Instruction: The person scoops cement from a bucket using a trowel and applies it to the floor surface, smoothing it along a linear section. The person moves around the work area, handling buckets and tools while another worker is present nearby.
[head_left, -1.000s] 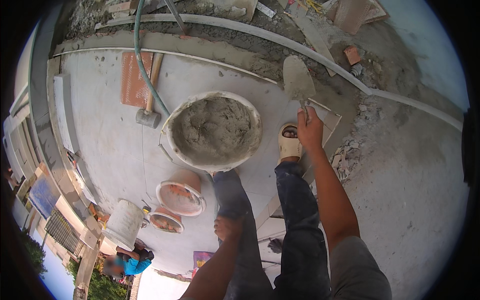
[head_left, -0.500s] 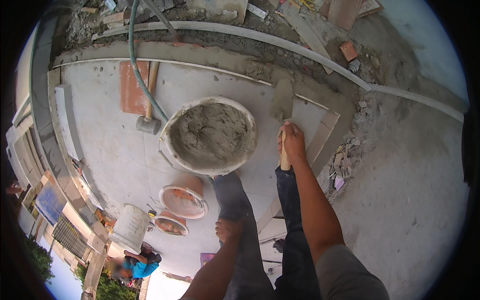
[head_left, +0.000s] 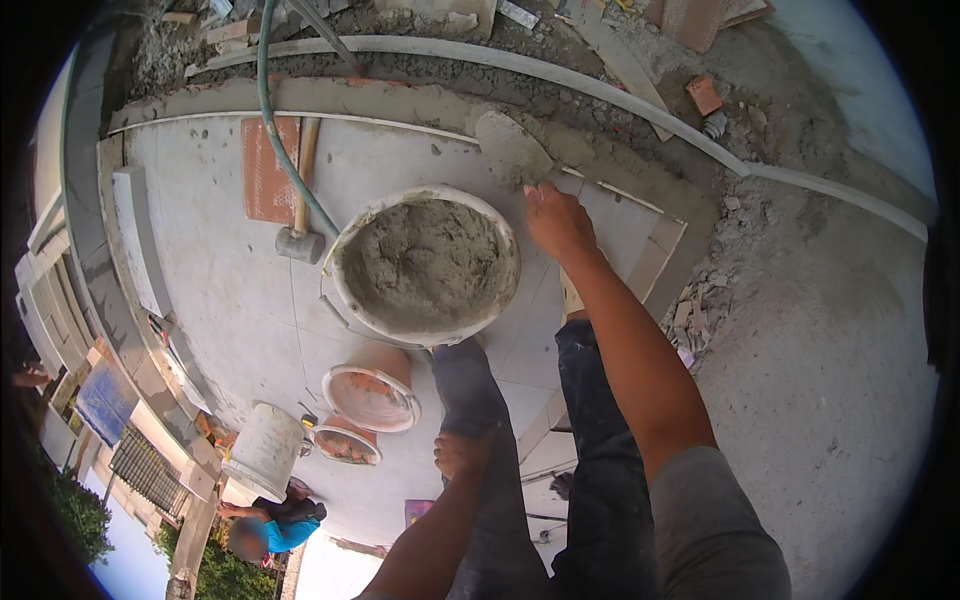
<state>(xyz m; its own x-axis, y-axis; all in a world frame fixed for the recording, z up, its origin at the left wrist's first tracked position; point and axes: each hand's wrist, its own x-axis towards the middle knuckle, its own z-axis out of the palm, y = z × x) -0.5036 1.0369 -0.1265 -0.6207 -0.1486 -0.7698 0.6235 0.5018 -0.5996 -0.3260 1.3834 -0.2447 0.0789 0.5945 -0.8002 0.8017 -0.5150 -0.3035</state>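
My right hand point(head_left: 558, 222) is closed round a trowel point(head_left: 512, 145), its handle mostly hidden by my fingers. The trowel's grey, mortar-smeared blade lies against the mortar bed point(head_left: 400, 98) along the far edge of the tiled floor, and I cannot tell how much mortar is on it. Just left of that hand stands a round bucket point(head_left: 350, 222) filled with wet grey mortar point(head_left: 425, 265). My left hand point(head_left: 462, 455) rests on my left leg near the knee, fingers curled in, with nothing seen in them.
A mallet point(head_left: 300, 245), a red tile point(head_left: 270, 170) and a green hose point(head_left: 285, 160) lie left of the bucket. Nearer are two smaller buckets point(head_left: 372, 400) and a white pail point(head_left: 265, 450). A co-worker point(head_left: 285, 525) is at lower left. Rubble point(head_left: 700, 300) borders the right edge.
My right hand has moved away from me and to the left with the trowel. The blade has swung left, now beyond the bucket's right side. My left hand stays on my leg.
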